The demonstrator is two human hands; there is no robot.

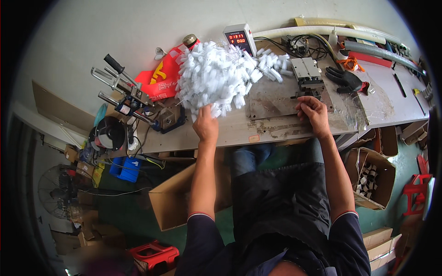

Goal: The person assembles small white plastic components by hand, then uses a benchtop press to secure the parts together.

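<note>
A big heap of small white, translucent ribbed plastic pieces (214, 76) lies on the workbench (230, 131). At the heap's near edge is my left hand (205, 124), its fingers closed together; what they hold, if anything, is hidden. My right hand (314, 114) is beside the near side of a small metal fixture (307, 76) that stands on a flat steel plate (271, 99). Its fingers are curled in, thumb close to the index finger, and I cannot make out anything between them.
A lever hand press (133, 103) stands left of the heap, by a red bag (161, 78). Behind are a counter box with a red display (240, 39) and cables. A black glove (347, 80) lies right of the fixture. Below are an open cardboard box (172, 198) and a blue bin (125, 169).
</note>
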